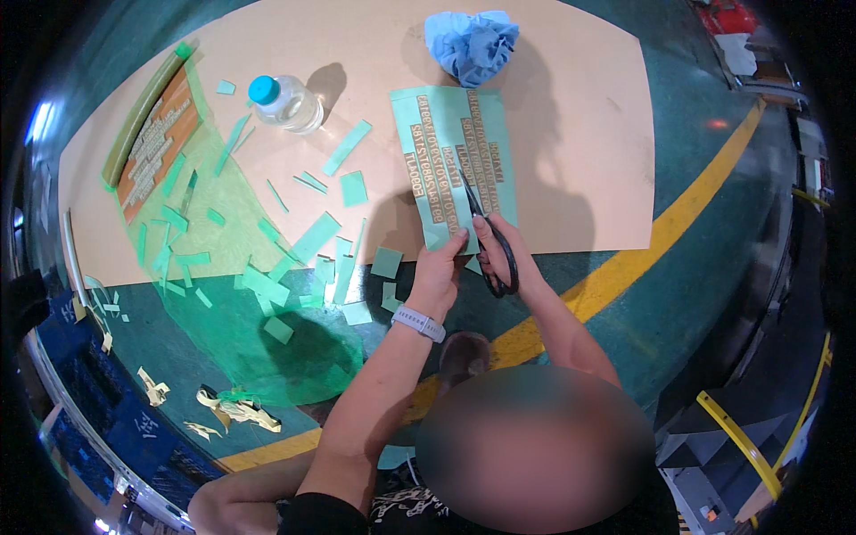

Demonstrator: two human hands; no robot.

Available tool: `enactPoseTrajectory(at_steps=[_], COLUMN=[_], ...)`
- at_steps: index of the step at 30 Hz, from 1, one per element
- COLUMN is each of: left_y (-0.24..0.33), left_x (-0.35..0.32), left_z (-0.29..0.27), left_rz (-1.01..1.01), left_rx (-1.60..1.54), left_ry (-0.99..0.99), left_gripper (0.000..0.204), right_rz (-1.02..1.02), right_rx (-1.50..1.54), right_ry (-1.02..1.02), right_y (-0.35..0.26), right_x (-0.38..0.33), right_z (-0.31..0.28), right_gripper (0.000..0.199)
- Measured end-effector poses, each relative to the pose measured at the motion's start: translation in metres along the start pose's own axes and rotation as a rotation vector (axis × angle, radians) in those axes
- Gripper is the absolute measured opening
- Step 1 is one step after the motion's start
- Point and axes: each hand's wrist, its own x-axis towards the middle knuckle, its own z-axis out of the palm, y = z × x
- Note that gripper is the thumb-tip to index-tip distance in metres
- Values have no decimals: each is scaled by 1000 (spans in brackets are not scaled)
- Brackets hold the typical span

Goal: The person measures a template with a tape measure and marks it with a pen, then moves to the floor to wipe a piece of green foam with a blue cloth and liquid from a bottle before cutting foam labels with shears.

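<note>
A light green sheet with rows of cut-out, mirrored-looking letters and digits hangs over the near part of a tan board. My left hand pinches its bottom edge between thumb and fingers. In my right hand are black-handled scissors, their blades pointing away from me along the sheet between columns of characters. From this view I cannot tell whether the blades are spread or closed. Just beyond the sheet's top edge lies a crumpled blue cloth or paper.
A clear bottle with a blue cap stands on the tan board. Green offcuts litter the left side and floor. Translucent green film, an orange lettered sheet and crumpled cream tape lie leftward. Yellow floor line runs right.
</note>
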Motion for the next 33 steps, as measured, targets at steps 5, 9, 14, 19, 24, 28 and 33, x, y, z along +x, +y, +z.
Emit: enactPoseTrajectory(at_steps=[5, 9, 14, 19, 24, 28, 33], left_y=[-3, -4, -1, 0, 2, 2, 2], left_x=[1, 1, 2, 1, 1, 1, 4], left_z=[-1, -2, 1, -1, -3, -1, -7], left_rz=[-5, -9, -12, -41, -74, -90, -75], left_rx=[14, 15, 4, 21, 52, 62, 40], left_ry=[9, -7, 13, 18, -5, 5, 2], left_gripper=[19, 19, 20, 18, 18, 19, 19], right_rz=[-2, 75, 32, -35, -19, -36, -91], right_rx=[28, -5, -29, -51, -26, -78, -7], right_ry=[10, -12, -4, 12, -32, -43, -19], right_y=[-3, -21, -19, -16, -21, -23, -19], right_x=[-2, 3, 5, 5, 10, 17, 21], right_z=[1, -2, -2, -2, -7, -11, -7], right_gripper=[44, 47, 48, 48, 48, 46, 48])
